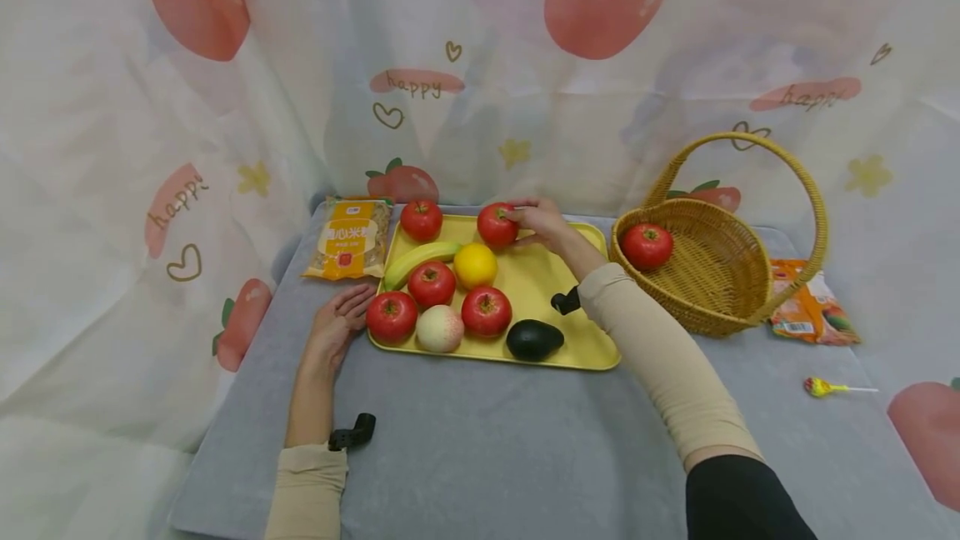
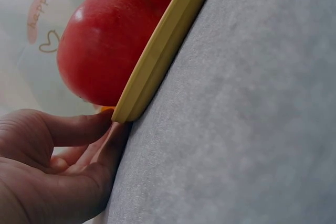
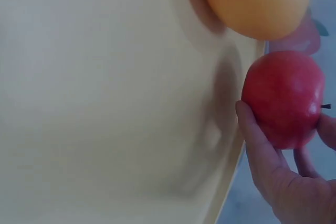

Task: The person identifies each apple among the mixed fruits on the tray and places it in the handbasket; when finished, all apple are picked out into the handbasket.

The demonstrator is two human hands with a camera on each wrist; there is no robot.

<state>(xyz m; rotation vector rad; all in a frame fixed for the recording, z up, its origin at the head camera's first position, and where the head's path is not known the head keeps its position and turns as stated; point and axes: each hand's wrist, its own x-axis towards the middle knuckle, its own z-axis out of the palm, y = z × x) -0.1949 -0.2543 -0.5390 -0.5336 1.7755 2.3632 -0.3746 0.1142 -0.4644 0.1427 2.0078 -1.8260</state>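
Observation:
My right hand [image 1: 551, 227] holds a red apple [image 3: 283, 98] between thumb and fingers, over the far edge of a yellow tray [image 1: 581, 327]. In the right wrist view the apple's stem points right, and its shadow falls on the tray. At the tray's near left corner, my left hand [image 2: 63, 166] pinches the rim, thumb on top and fingers low by the cloth. Close above that thumb sits another red apple [image 2: 107, 45]. Also on the tray are several more red apples, a banana [image 1: 420, 261], an orange [image 1: 476, 266], a pale peach [image 1: 440, 329] and an avocado [image 1: 535, 340].
Right of the tray stands a wicker basket [image 1: 720, 298] with a tall handle and one red apple [image 1: 647, 246] inside. Behind it lies an orange snack bag [image 1: 813, 307]; a lollipop [image 1: 821, 387] is nearer. A yellow snack bag [image 1: 348, 240] lies left of the tray.

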